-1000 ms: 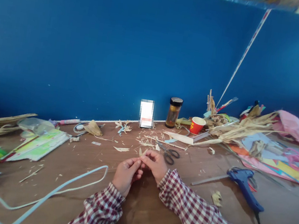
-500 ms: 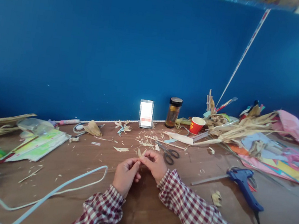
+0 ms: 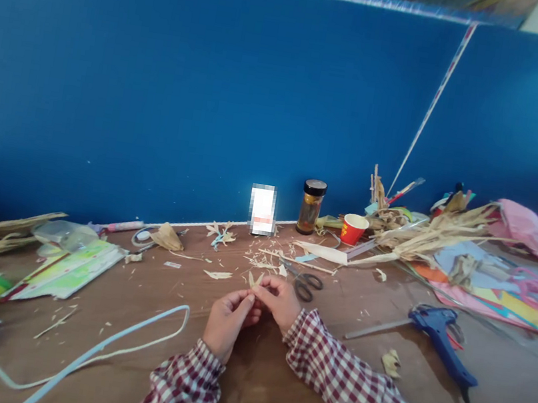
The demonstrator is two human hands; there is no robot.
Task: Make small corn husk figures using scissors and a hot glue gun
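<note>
My left hand (image 3: 227, 322) and my right hand (image 3: 281, 302) meet above the middle of the brown table, fingertips pinched together. Between them sticks up a small pale piece of corn husk (image 3: 255, 280) with pointed tips; its lower part is hidden by the fingers. Just beyond my right hand lie scissors (image 3: 307, 284) with dark handles. Pale husk scraps (image 3: 265, 257) are scattered past my fingertips, and a single flat husk strip (image 3: 218, 275) rests a little to the left.
To the right lies a blue glue gun (image 3: 443, 339) with its stick and cord. A dark-lidded jar (image 3: 310, 208) and a red paper cup (image 3: 354, 230) stand at the back, near a heap of dried husks (image 3: 436, 233). A pale cable (image 3: 127, 335) loops on the left.
The view has tilted up slightly, so the scene sits a little lower. Both hands stay pinched together on the husk piece, with only small finger shifts.
</note>
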